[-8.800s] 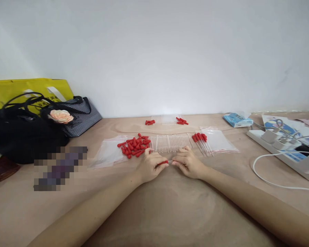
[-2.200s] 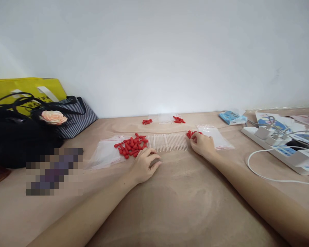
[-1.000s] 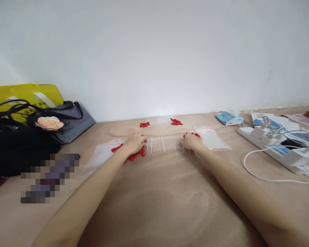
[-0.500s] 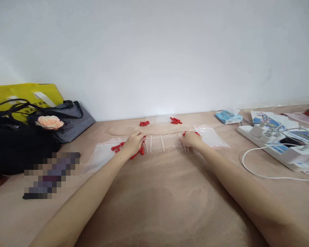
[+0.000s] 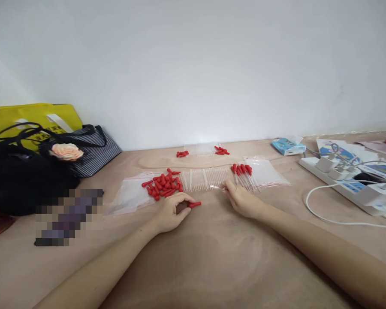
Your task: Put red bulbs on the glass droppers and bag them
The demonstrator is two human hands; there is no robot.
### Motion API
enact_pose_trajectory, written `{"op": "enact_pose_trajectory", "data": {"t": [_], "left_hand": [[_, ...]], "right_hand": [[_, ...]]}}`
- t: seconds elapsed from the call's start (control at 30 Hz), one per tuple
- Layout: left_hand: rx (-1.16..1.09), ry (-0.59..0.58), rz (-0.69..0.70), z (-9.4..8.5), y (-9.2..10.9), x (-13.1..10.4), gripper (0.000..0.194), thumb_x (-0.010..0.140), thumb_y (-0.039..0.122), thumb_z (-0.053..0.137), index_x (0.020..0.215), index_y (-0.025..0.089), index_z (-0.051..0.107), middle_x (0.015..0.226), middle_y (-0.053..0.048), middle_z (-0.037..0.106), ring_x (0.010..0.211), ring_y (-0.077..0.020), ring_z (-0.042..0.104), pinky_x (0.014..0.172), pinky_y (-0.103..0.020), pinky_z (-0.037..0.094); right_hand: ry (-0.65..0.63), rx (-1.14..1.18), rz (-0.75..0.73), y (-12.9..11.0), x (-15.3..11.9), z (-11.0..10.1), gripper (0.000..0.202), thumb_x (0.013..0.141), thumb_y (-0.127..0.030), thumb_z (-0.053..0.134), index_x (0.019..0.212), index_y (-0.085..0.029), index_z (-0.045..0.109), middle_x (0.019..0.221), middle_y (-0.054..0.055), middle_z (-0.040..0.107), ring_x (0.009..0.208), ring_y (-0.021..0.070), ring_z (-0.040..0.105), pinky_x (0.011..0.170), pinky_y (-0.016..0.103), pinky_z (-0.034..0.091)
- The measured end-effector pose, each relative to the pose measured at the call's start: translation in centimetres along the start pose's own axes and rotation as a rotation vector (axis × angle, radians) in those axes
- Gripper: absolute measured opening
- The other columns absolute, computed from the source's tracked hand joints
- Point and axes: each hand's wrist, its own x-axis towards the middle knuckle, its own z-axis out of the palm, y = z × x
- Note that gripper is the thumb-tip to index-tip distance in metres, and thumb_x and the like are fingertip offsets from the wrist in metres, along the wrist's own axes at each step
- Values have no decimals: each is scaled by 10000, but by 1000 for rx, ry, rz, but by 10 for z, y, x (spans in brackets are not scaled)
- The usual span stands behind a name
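Observation:
My left hand (image 5: 175, 211) pinches a red rubber dropper bulb (image 5: 194, 204) between thumb and fingers, its narrow end pointing right. In my right hand (image 5: 241, 199) is a clear glass dropper tube (image 5: 216, 187), its free end pointing left toward the bulb; the two are apart. Behind the hands lies a row of clear glass tubes (image 5: 202, 179), side by side. A heap of loose red bulbs (image 5: 162, 186) rests beyond my left hand. Past my right hand lie several droppers with red bulbs fitted (image 5: 242, 169).
Clear zip bags (image 5: 128, 193) lie at left and another clear bag (image 5: 266, 172) at right. More bulbs (image 5: 221, 150) lie near the wall. A white power strip (image 5: 334, 180) with cables and a blue tissue pack (image 5: 287, 146) are at right; a striped bag (image 5: 96, 152) is at left.
Both hands have drawn back toward me from the bulbs and tubes. My left hand now holds a bulb out, and my right hand holds a tube. The bulb heap and fitted droppers are uncovered.

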Motion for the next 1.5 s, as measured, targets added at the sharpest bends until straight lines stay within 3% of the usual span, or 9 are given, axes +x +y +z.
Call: {"op": "enact_pose_trajectory", "data": {"t": [0.17, 0.3, 0.47, 0.77, 0.97, 1.23, 1.5], "left_hand": [[148, 17, -21, 7, 3, -1, 307, 718, 244, 589, 1017, 179, 603, 1058, -81, 601, 951, -205, 570, 841, -365, 462], [307, 38, 27, 18, -1, 1, 250, 782, 309, 538, 972, 184, 644, 1117, -105, 585, 1017, -238, 540, 871, -425, 424], [367, 76, 91, 24, 2, 6, 178, 834, 227, 462, 883, 212, 632, 1060, -44, 624, 1040, -212, 520, 900, -437, 349], [370, 80, 67, 24, 4, 4, 166, 885, 210, 349, 939, 211, 506, 958, 1, 631, 1007, -160, 526, 1012, -440, 144], [303, 78, 18, 27, 5, 5, 161, 884, 247, 349, 900, 199, 501, 915, -7, 629, 926, -161, 548, 982, -438, 177], [130, 95, -66, 25, 6, 10, 198, 863, 317, 398, 866, 208, 564, 803, 3, 667, 791, -164, 568, 831, -374, 318], [189, 67, -4, 24, 9, 8, 173, 847, 267, 421, 801, 206, 576, 755, 25, 651, 737, -139, 571, 888, -392, 252]], "right_hand": [[80, -62, -172, 1, -3, 12, 213, 877, -151, 311, 1013, -150, 475, 912, 100, 560, 820, 188, 527, 705, 313, 420], [115, -125, -220, -5, -3, 15, 193, 881, -182, 343, 963, -154, 515, 889, 86, 546, 789, 177, 507, 709, 320, 409], [154, -118, -224, -9, -4, 16, 160, 873, -190, 379, 926, -163, 528, 870, 69, 549, 786, 166, 505, 710, 315, 392], [214, -98, -192, -15, -6, 20, 134, 865, -163, 372, 901, -170, 501, 841, 54, 557, 763, 158, 500, 688, 297, 374], [204, -90, -228, -18, -6, 20, 158, 877, -192, 361, 872, -161, 516, 778, 49, 567, 707, 147, 504, 673, 290, 344], [218, -50, -274, -20, -7, 23, 175, 879, -210, 369, 849, -160, 534, 714, 36, 572, 641, 134, 491, 650, 277, 311], [194, -129, -341, -16, -5, 15, 170, 866, -195, 407, 858, -176, 576, 706, 5, 598, 584, 107, 473, 641, 292, 241]]}}
